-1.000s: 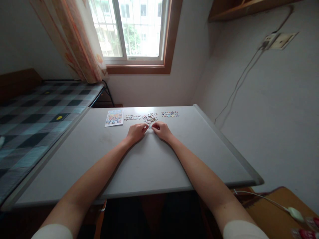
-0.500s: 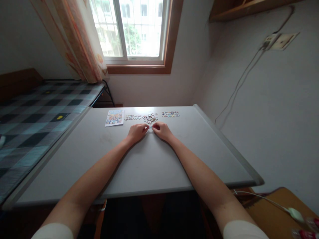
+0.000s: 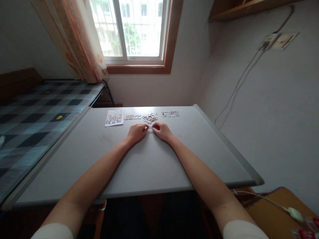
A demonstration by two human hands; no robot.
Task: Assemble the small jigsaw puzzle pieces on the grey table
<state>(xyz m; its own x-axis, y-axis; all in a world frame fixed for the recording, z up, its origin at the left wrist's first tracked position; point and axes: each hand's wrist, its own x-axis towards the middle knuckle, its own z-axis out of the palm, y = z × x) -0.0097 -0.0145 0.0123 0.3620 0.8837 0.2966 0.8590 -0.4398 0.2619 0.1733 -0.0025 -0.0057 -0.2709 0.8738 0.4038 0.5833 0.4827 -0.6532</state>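
Note:
My left hand (image 3: 138, 132) and my right hand (image 3: 161, 130) rest on the table close together, fingertips almost meeting. Between them is a small puzzle piece (image 3: 150, 127), pinched from both sides; whether it is one piece or two joined ones I cannot make out. Just beyond my fingers lies a loose heap of jigsaw pieces (image 3: 150, 118). Rows of puzzle pieces (image 3: 133, 117) are laid out left of the heap, and another group of pieces (image 3: 170, 114) lies to its right. A printed picture sheet (image 3: 114, 118) is flat on the table at the far left.
The white table (image 3: 149, 166) has raised grey edges and stands below a window (image 3: 134, 30). A bed with a checked cover (image 3: 50, 106) is to the left. On the right, a cable (image 3: 236, 86) hangs along the wall, and a wooden stool (image 3: 281, 205) stands low.

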